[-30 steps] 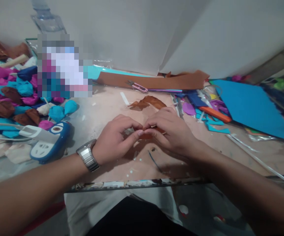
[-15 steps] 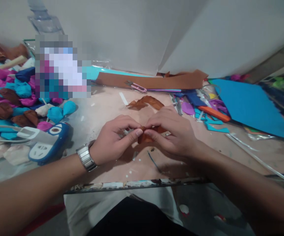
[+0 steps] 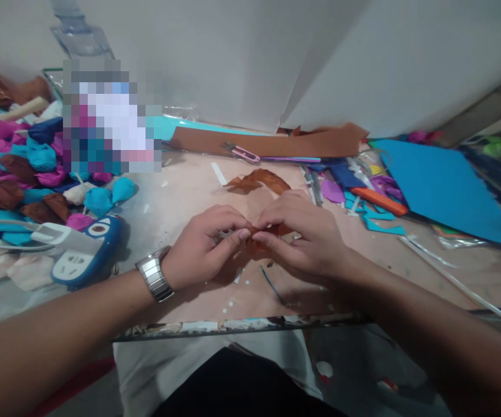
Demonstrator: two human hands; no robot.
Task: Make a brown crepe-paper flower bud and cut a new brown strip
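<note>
While L hand (image 3: 207,246) and R hand (image 3: 302,231) both grip it in a tight pinch, thumbs almost meeting, brown pc (image 3: 256,247) is just nearside of loose brown scrap (image 3: 256,181) on tabletop (image 3: 180,191). Beyond scrap: pink snips (image 3: 245,153), overlapping near edge of long brown sheet (image 3: 207,141). R of scrap: orange tool (image 3: 378,201), then lg. blue sheet (image 3: 445,191) farther out. L of scrap & nearer: blue/white power strip (image 3: 74,263) w/ plug (image 3: 68,238); past that, pile of pink, blue & brown bundles (image 3: 41,156).
</note>
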